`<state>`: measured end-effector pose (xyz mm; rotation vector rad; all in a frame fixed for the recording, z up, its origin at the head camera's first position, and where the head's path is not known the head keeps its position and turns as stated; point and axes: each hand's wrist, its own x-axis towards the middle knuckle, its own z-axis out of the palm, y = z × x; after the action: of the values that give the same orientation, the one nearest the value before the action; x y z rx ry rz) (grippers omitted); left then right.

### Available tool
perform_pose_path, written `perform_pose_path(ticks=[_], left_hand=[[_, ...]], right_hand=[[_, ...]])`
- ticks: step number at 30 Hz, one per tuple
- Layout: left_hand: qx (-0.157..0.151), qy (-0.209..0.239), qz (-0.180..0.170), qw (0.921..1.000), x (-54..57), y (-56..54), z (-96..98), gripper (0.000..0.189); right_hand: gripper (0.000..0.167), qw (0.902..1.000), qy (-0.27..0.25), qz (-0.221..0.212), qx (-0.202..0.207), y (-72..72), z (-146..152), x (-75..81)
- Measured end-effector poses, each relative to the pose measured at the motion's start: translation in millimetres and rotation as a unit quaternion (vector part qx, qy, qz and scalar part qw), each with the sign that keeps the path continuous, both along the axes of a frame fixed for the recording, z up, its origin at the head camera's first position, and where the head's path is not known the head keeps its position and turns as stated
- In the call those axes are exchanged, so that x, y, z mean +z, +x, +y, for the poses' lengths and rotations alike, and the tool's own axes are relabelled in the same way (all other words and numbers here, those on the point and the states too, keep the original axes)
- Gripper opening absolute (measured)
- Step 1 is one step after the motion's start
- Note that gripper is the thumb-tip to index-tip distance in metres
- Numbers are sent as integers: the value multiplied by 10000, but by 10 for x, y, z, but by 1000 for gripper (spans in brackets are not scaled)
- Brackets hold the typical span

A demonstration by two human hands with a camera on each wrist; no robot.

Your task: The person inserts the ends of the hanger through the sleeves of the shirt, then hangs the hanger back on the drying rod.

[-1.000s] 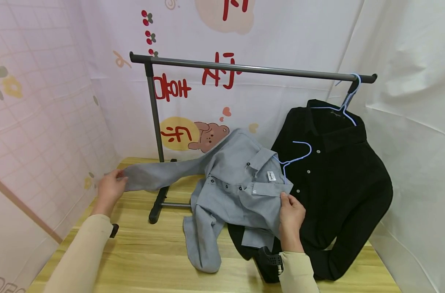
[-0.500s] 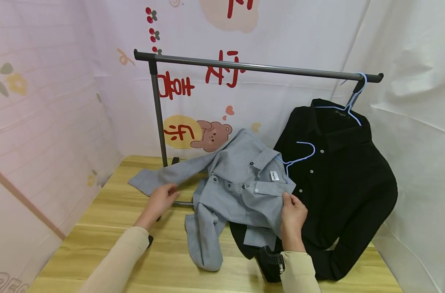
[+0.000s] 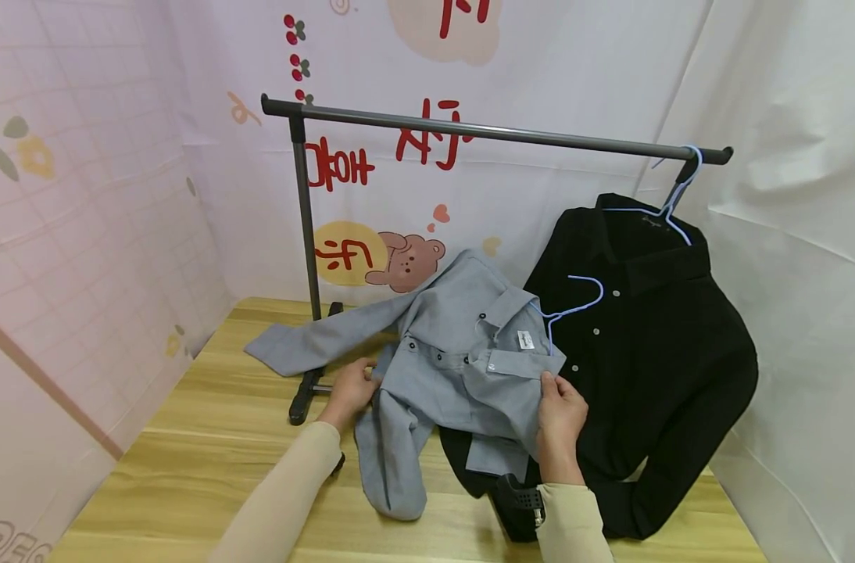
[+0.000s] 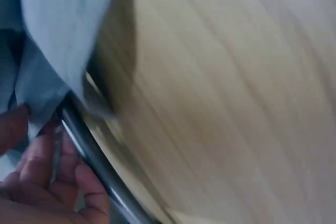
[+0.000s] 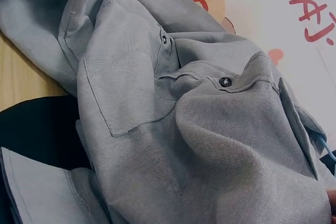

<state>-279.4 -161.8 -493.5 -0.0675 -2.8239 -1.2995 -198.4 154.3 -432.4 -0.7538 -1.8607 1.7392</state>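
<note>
A grey button-up shirt (image 3: 434,391) lies bunched over the table, one sleeve stretched out to the left and the other hanging toward the front. A light-blue hanger (image 3: 571,307) pokes out of its collar. My right hand (image 3: 561,407) pinches the shirt at the shoulder below the collar. At the shirt's left edge, my left hand (image 3: 353,387) has thumb and fingers closing on a grey fold; in the left wrist view that hand (image 4: 52,177) lies along a dark metal bar (image 4: 100,161), the cloth between thumb and fingertips.
A grey garment rack (image 3: 470,132) stands at the back of the wooden table (image 3: 188,469). From its right end a black shirt (image 3: 674,352) hangs on another blue hanger (image 3: 670,207), its lower part resting on the table behind the grey shirt. Printed cloth covers the walls.
My left hand has let go of the outstretched sleeve's cuff and moved right to the shirt's side edge. The sleeve now droops onto the table. My right hand keeps its grip.
</note>
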Motion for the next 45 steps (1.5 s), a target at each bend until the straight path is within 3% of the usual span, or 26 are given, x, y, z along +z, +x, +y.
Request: perform_pose_path(ticks=[4,8,13,18,22,25,28,31,34,37,40,43,45], left_hand=[[290,747,43,9968,8,64,33,32],[545,1574,-26,9860,51,197,38,27],[690,2120,11,9748,123,385,-51,24],[829,2568,-46,9629,221,507,-290,23],[975,2846,102,9536,351,556,-535,23],[1292,2984,327,9451,489,606,-722,25],[1832,3155,613,9291,601,633,-909,23],[2390,3519,942,9001,665,633,-1099,19],[2823,4044,1241,8610,689,624,-1291,11],[3284,4512,1515,8158,674,612,-1464,7],[3879,4615,1713,7792,610,589,-1617,11],[4530,4829,1944,7237,529,574,-1744,18],[4804,4920,2082,6956,481,574,-1805,21]], right_hand=[[35,9999,-111,-12,-5,5,4,-4],[32,9997,-235,-30,29,15,11,-10],[32,9995,-309,-21,24,17,18,-22],[32,9995,-317,55,-79,1,34,-42],[30,9994,-300,95,-125,-12,50,-59],[29,9995,-281,80,-131,-16,61,-63],[29,9995,-276,72,-133,-15,68,-57],[29,9994,-302,99,-124,-21,80,-59],[29,9993,-331,120,-133,-26,91,-61],[29,9991,-370,130,-163,-32,101,-64],[28,9988,-397,165,-218,-31,112,-63],[29,9986,-410,199,-263,-27,125,-70],[34,9986,-384,231,-285,-26,133,-79]])
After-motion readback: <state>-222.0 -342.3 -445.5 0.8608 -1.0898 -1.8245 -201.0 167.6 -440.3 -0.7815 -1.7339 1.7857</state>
